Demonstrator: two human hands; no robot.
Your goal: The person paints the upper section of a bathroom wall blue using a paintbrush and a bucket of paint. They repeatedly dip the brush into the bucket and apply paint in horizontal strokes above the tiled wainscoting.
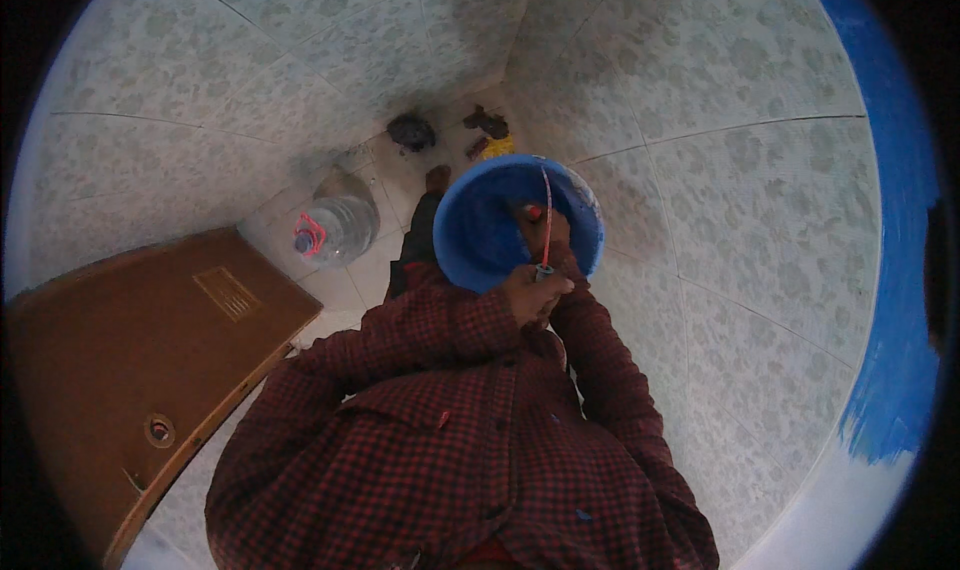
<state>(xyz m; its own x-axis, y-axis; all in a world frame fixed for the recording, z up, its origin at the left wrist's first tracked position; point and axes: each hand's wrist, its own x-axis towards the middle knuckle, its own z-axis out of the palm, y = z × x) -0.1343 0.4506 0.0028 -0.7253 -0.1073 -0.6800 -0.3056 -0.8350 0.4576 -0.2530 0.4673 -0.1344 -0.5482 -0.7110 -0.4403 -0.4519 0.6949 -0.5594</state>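
Below you, the pale tiled floor carries a large clear water bottle with a red handle, standing near the brown door. Dark rags and brown-yellow debris lie in the corner.

- Right hand: inside the blue bucket, partly behind the thin red-handled tool; finger positions unclear.
- Left hand: at the bucket's near rim; grip unclear, fingers too small to resolve.
- Tool's far end: kind not discernible.
- Dark heaps in the far corner: blurred, unidentifiable.
- Brown door: cut off at the left edge.
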